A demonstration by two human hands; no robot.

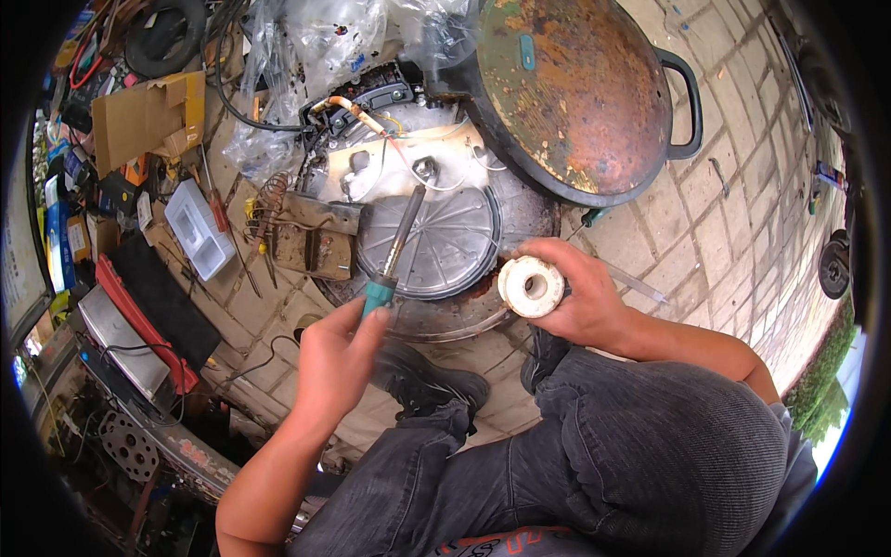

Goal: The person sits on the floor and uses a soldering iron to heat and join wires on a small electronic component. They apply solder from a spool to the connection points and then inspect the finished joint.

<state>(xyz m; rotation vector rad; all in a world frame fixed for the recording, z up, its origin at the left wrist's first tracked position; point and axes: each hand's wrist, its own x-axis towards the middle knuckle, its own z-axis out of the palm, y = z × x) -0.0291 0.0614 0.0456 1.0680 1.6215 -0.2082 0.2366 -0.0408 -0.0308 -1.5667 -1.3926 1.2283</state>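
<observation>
My left hand [339,351] is closed round the green handle of a soldering iron [397,249]. Its metal shaft slants up and away over a ribbed grey metal disc [436,243], the tip near a small round metal fitting [425,170]. In my right hand [587,295] is a white spool [546,299], gripped by its side with the hollow end showing. Both hands are on the near side of an opened round appliance base [445,327]. Thin wires [380,169] and a sleeved cable [351,110] cross its far part.
A large worn pan-like lid [580,88] with a black handle lies at the far right of the base. On the left are a soldering stand [316,243], a pale plastic tray [198,227], a screwdriver [216,200], a cardboard box [144,123] and clear plastic bags [329,42].
</observation>
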